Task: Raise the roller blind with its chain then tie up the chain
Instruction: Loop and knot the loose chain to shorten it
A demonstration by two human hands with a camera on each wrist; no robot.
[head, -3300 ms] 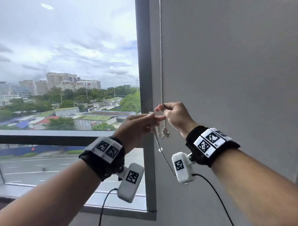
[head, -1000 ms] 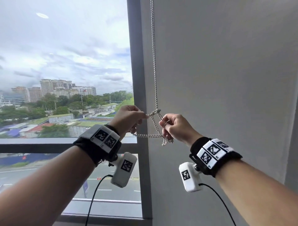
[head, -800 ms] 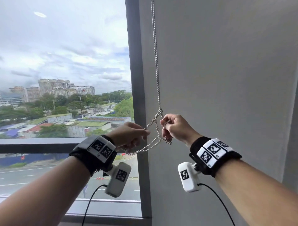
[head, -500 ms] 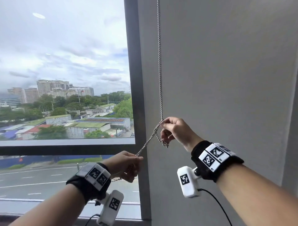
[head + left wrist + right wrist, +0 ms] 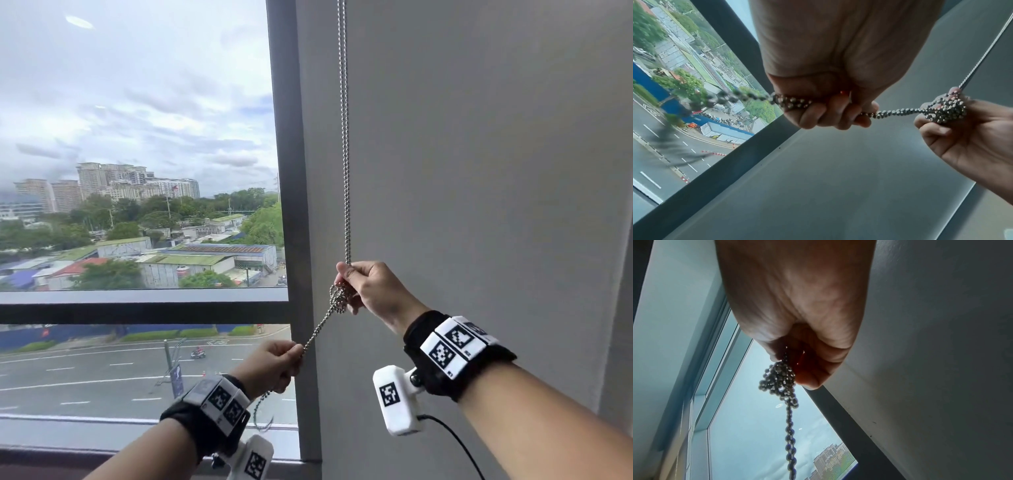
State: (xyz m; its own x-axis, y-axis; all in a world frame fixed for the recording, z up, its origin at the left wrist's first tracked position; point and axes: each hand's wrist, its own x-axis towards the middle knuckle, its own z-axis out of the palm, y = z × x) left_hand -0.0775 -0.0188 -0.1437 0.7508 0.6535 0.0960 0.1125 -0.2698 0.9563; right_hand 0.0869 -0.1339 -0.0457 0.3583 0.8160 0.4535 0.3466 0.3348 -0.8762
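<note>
Right hand (image 5: 371,291) pinches the knotted bunch of the silver metal ball chain (image 5: 345,154). Left hand (image 5: 272,368), lower, fingers curled round the taut strand running from the knot (image 5: 337,298).

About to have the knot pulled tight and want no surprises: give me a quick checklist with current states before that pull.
1. Right hand holds the knot bunched at its fingertips: ok.
2. Left hand grips the lower chain run in its fist: ok.
3. Run between the hands is taut and straight: ok.
4. Upper chain hangs straight beside the window frame: ok.
5. Knot fully cinched: cannot tell.
6. Blind raised: no blind over the glass; its roller is out of view.
</note>
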